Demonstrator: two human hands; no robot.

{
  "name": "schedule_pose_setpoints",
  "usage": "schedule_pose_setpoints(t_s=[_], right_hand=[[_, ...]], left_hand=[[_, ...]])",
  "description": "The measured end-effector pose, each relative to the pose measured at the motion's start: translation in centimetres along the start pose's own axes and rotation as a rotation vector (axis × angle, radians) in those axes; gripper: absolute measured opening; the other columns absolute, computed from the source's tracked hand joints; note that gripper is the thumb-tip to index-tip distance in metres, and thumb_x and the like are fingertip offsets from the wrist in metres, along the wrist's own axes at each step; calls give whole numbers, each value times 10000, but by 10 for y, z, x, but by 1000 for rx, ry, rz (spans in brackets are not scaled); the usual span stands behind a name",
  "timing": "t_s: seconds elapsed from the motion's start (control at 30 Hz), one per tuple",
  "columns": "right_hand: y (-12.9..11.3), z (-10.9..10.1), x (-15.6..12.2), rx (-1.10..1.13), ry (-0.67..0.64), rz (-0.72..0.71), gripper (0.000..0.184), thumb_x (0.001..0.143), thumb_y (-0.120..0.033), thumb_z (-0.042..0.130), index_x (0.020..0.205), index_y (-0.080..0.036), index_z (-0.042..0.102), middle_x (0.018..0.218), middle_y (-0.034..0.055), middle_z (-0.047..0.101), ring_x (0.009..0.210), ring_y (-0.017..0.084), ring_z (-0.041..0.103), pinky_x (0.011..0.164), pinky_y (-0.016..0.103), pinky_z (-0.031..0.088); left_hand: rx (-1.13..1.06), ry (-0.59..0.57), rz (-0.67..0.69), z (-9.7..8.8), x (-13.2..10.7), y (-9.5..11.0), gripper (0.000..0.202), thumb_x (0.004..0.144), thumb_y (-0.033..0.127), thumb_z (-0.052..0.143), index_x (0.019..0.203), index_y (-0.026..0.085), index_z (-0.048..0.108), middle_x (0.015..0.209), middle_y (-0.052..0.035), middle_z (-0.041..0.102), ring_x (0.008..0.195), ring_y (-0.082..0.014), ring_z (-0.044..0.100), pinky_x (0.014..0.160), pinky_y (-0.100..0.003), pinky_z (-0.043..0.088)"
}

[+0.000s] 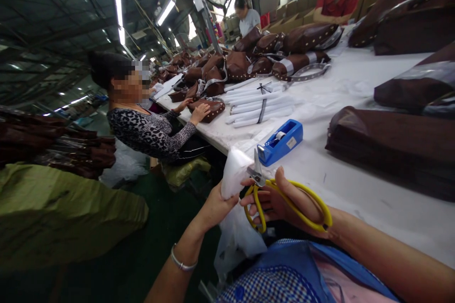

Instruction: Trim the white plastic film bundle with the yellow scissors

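Observation:
My left hand (217, 206) is closed around a bundle of thin white translucent plastic (235, 168); more of that sheeting hangs below the wrist. In my right hand (284, 201) is a pair of scissors (258, 175) with yellow handles. Its blades stand apart, right beside the plastic, and one handle loop hangs round the fingers. Whether the blades touch the plastic I cannot tell. Just beyond the scissors, a blue tape dispenser (282, 142) sits on the white table (355, 184).
Brown studded handbags (391, 142) lie along the right and are heaped (241, 66) farther back. White paper rolls (263, 106), some tied, lie mid-table. A co-worker (149, 128) at the left edge handles a brown bag. Two other people stand behind. A green-yellow sack (71, 213) fills the lower left.

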State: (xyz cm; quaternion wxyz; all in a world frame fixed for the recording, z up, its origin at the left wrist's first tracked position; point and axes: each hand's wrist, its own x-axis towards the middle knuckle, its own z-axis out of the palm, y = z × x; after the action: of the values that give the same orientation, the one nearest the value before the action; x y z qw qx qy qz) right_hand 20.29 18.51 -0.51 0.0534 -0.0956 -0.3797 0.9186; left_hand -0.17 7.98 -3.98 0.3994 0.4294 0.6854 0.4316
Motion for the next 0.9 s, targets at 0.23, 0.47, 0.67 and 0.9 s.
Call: schedule_pose_setpoints(t_s=[0.23, 0.47, 0.67, 0.9], right_hand=[[-2, -5, -6, -86, -17, 95, 785, 866, -838, 275, 1309, -241, 527, 1049, 89, 614, 815, 186, 599, 777, 347, 476], [-5, -6, -10, -128, -30, 74, 785, 878, -825, 278, 1318, -228, 537, 1071, 101, 599, 895, 209, 591, 871, 393, 454], [2, -6, -12, -171, -37, 56, 825, 822, -882, 283, 1183, -219, 615, 885, 55, 568, 823, 200, 542, 831, 368, 439], [19, 0, -22, -171, 27, 54, 738, 851, -848, 310, 1175, -246, 588, 788, 9, 508, 616, 125, 450, 625, 274, 407]], left_hand=[[219, 93, 87, -2, -1, -8, 397, 749, 253, 609, 1121, 116, 629, 885, -62, 676, 771, -208, 598, 704, -302, 469], [264, 73, 104, -1, -6, -13, 451, 741, 238, 608, 1176, 121, 617, 880, -54, 682, 736, -199, 589, 675, -289, 448], [256, 95, 93, 7, -11, -27, 301, 750, 248, 623, 1033, 156, 664, 836, -40, 685, 719, -199, 600, 667, -280, 439], [258, 186, 84, 16, -20, -47, 266, 782, 379, 664, 942, 168, 681, 762, -46, 655, 737, -216, 610, 631, -274, 417]])
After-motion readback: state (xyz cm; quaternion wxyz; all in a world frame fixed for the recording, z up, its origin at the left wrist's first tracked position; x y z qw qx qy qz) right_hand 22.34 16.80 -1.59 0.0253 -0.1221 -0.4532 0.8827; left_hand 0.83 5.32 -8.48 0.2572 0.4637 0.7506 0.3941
